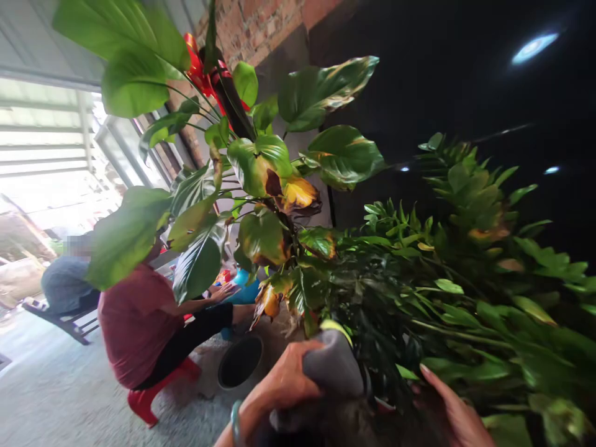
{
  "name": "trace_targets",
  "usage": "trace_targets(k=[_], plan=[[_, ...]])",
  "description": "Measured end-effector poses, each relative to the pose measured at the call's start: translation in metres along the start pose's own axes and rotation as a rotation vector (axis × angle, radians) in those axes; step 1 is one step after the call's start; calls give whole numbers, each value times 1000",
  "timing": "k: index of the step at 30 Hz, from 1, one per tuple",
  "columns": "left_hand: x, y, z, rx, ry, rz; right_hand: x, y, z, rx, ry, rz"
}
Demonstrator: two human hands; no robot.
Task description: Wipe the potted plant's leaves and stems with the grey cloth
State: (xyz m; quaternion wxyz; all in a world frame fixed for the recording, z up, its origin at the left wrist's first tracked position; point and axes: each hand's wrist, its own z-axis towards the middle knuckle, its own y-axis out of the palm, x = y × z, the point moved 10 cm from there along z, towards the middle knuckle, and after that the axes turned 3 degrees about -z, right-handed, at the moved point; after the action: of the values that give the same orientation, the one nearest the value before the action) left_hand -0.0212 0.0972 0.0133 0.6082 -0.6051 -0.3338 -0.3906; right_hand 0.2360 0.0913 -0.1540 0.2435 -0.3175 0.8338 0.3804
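fingers [305,349] grip one grey cloth [336,365]

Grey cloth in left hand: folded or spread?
The grey cloth is bunched or folded, not spread: a compact, rounded bundle in the left hand. Which, I can't tell.

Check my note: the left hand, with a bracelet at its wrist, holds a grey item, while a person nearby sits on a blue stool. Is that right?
Not quite: the stool is red, not blue, as the head view shows. The rest stands: the person nearby sits on it, and the left hand, with a bracelet at its wrist, holds a grey item.
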Motion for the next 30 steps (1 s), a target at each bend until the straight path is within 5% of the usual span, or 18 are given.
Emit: trace_targets(k=[3, 6, 8, 11, 15, 17, 19, 24, 27, 30], plan=[[10, -10, -8, -10, -21, -137, -7, 2, -5, 1, -42, -19], [39, -62, 6, 358, 93, -173, -11, 4, -6, 5, -77, -25], [48, -74, 16, 498, 147, -142, -9, 5, -3, -5, -74, -20], [30, -44, 28, 400, 106, -106, -4, 4, 3, -22, -63, -16], [-16, 30, 3, -73, -53, 3, 5, -10, 6, 56, 4, -116], [-23, 38, -13, -176, -77, -21, 4, -14, 5, 78, 4, -162], [-12, 15, -14, -63, -40, -110, 0, -13, 3, 71, -21, -163], [23, -57, 11, 477, 90, -285, -6, -8, 2, 82, -68, -131], [14, -42, 20, 486, 51, -220, -6, -5, 3, 56, -73, -123], [-8, 5, 16, 173, -20, -130, -5, -7, 1, 63, -47, -138]])
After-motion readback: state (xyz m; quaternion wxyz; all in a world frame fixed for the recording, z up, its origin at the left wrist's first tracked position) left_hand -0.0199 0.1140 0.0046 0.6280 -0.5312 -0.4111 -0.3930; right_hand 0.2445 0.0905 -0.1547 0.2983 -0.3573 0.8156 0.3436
